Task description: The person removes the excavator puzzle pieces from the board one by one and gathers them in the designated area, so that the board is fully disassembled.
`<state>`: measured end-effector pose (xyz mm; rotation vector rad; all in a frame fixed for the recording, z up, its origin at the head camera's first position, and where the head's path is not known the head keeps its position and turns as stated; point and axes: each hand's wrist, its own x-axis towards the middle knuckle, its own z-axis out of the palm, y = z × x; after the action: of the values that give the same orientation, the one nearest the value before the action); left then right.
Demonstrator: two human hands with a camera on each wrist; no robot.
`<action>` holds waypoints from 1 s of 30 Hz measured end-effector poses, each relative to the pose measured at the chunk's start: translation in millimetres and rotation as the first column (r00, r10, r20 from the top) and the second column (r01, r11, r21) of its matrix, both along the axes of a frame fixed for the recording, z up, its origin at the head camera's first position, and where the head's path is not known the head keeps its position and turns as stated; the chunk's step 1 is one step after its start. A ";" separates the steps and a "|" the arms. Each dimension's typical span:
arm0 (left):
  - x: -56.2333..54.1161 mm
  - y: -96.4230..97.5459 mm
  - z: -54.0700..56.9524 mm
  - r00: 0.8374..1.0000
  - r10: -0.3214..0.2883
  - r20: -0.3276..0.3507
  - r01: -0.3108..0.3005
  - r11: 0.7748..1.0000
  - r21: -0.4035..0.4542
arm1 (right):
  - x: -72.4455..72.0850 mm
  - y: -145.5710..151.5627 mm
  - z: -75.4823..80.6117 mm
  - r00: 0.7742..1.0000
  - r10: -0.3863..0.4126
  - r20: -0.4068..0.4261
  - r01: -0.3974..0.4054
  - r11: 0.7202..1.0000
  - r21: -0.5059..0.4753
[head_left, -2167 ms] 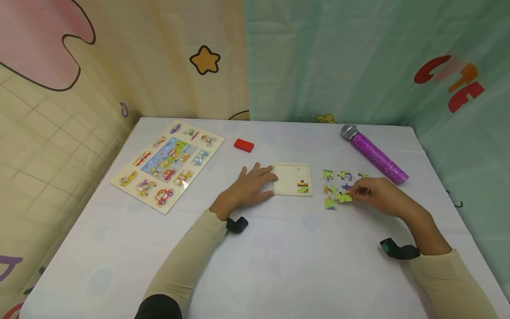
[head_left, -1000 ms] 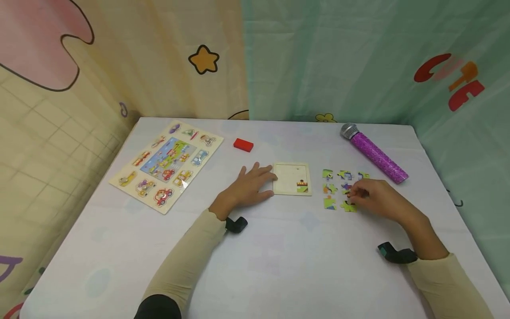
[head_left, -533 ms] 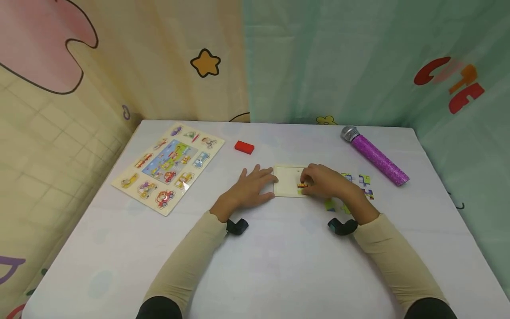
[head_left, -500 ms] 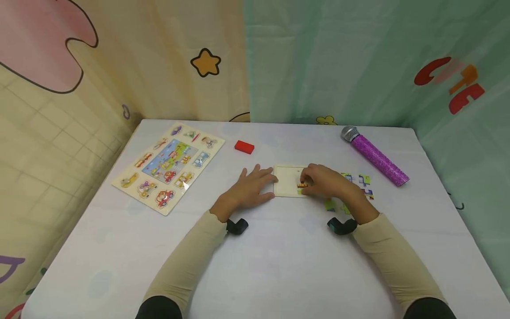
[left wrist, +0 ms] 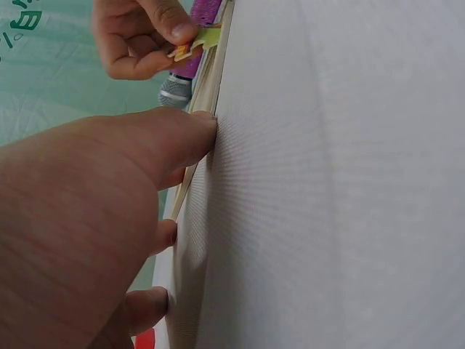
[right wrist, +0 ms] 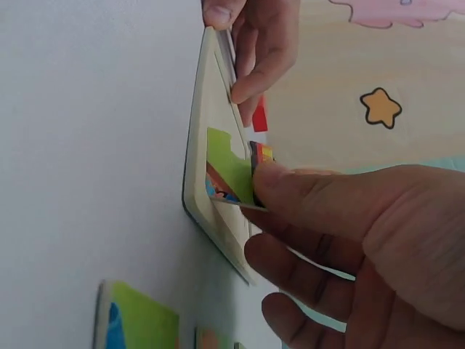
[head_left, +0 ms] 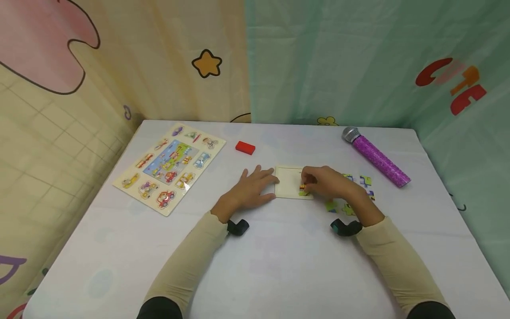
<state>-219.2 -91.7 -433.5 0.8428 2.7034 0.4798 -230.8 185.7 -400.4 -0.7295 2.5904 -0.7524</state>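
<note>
A small pale puzzle board (head_left: 287,182) lies in the middle of the white table. My left hand (head_left: 251,188) rests at its left edge, fingers spread, with fingertips touching the frame. Over the board's right side, my right hand (head_left: 328,181) pinches a puzzle piece between thumb and fingers. In the right wrist view, a green puzzle piece (right wrist: 229,163) stands tilted above the lower right corner, against a yellow and red part (right wrist: 263,151) by the thumb. Whether these are joined cannot be made out. Several loose puzzle pieces (head_left: 365,180) lie right of the board, partly hidden by the right arm.
A large picture puzzle (head_left: 169,168) with vehicles lies at the left. A red block (head_left: 245,147) sits behind the left hand. At the back right lies a purple glittery microphone (head_left: 376,157). Patterned curtains (head_left: 318,57) hang behind the table.
My right hand has moved left from the loose pieces to the board's right side, then shifted only slightly. My left hand has stayed at the board's left edge.
</note>
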 end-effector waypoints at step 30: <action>-2.2 -1.8 -3.4 1.000 -0.014 -0.027 0.015 1.000 0.021 | 65.7 152.1 -1.8 0.973 -0.232 -0.006 0.232 0.972 -0.036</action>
<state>-221.4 -93.4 -437.0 0.8801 2.7187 0.4983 -165.1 337.8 -402.1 -0.4442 2.7091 -0.8654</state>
